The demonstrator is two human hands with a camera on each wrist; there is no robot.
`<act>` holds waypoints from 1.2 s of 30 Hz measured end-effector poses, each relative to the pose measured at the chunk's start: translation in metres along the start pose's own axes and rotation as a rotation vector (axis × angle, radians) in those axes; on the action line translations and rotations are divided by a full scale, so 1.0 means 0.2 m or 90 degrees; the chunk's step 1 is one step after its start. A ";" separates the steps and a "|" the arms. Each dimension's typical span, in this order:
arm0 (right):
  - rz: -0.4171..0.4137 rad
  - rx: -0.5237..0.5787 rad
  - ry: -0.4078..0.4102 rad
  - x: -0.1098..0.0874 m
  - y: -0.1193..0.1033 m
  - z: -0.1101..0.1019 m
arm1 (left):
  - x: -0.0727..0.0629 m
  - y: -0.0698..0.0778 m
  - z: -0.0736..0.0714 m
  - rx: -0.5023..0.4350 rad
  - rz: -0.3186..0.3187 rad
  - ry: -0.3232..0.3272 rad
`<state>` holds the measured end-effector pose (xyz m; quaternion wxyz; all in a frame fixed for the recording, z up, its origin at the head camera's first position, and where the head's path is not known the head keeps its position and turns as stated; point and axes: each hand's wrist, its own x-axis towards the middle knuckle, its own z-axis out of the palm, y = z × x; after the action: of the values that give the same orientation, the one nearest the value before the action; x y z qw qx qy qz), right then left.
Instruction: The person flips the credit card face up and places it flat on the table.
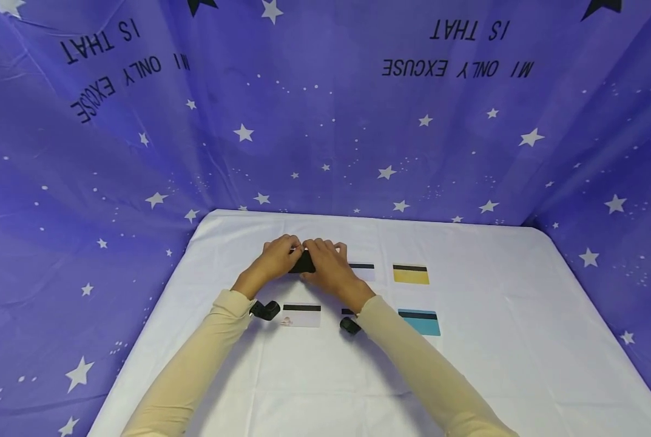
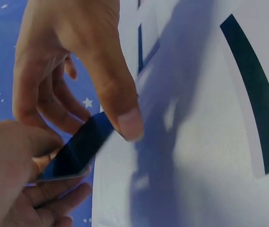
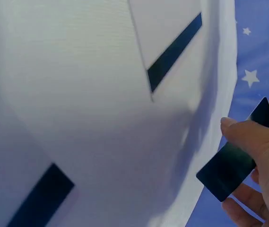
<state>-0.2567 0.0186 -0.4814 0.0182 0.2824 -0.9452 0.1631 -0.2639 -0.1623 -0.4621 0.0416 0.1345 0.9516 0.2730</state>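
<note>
Both hands meet at a small black card [image 1: 303, 263] over the far part of the table. My left hand [image 1: 276, 258] holds it from the left side; its thumb reaches the card's upper end in the left wrist view. My right hand [image 1: 327, 262] grips it from the right, its fingers partly hiding it. Tilted, the card [image 3: 226, 170] shows rounded corners and a thumb across its middle in the right wrist view. Beside the right hand lies a pale card [image 1: 364, 272] with a black stripe, partly covered by that hand.
On the white cloth [image 1: 500, 328] lie a yellow card [image 1: 411, 276], a blue card [image 1: 420, 325] and a white card [image 1: 301, 317], each with a black stripe. The right forearm hides most of another. A purple star-patterned curtain [image 1: 325, 109] surrounds the table.
</note>
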 end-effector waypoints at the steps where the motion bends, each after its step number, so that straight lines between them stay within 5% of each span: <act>1: 0.005 0.010 0.003 0.00 0.00 0.00 | 0.00 0.00 0.00 -0.011 -0.004 0.008; 8: 0.038 0.144 0.003 0.01 0.03 -0.07 | -0.01 -0.08 -0.03 -0.209 0.015 0.044; 10: 0.043 0.186 -0.007 0.02 0.04 -0.09 | -0.02 -0.11 -0.03 -0.237 0.046 0.009; 15: 0.030 0.268 -0.016 0.02 0.05 -0.13 | -0.05 -0.13 -0.03 -0.291 0.098 -0.154; 18: 0.016 0.304 -0.011 0.02 0.05 -0.14 | -0.06 -0.14 -0.04 -0.319 0.112 -0.194; 25: 0.011 0.422 -0.010 0.01 0.06 -0.13 | -0.06 -0.13 -0.04 -0.345 0.141 -0.190; 36: 0.042 0.417 0.007 0.01 0.11 -0.10 | -0.07 -0.13 -0.04 -0.328 0.160 -0.145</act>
<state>-0.2706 0.0417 -0.4689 -0.0738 0.2413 -0.8511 0.4605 -0.2589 -0.1919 -0.4693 0.1463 0.2658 0.8163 0.4915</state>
